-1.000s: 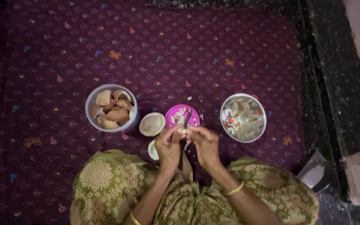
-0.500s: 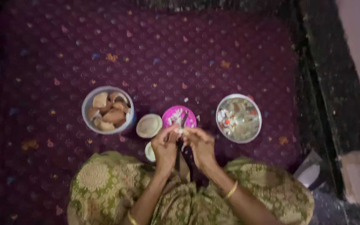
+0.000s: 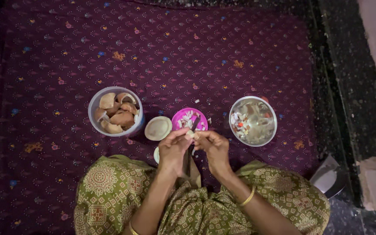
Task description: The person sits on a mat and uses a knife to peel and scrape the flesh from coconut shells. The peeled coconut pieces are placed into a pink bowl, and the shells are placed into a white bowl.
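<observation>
My left hand (image 3: 172, 150) and my right hand (image 3: 215, 148) meet in front of my lap, fingertips pinched together on a small pale piece (image 3: 190, 135). A dark upright blade (image 3: 187, 159) stands between the two hands, and the piece sits at its top edge. Just beyond my fingers is a small pink bowl (image 3: 184, 115) with pale cut bits in it. A gold bangle circles my right wrist.
A clear round tub (image 3: 93, 109) of broken brown shell-like pieces stands at the left, with a round cream lid (image 3: 158, 128) beside it. A steel bowl (image 3: 266, 135) with scraps sits at the right. Everything rests on a purple patterned cloth (image 3: 175, 52); a dark stone border runs along the right.
My hands stay pinched together over the blade, shifting only slightly. The view has moved a little.
</observation>
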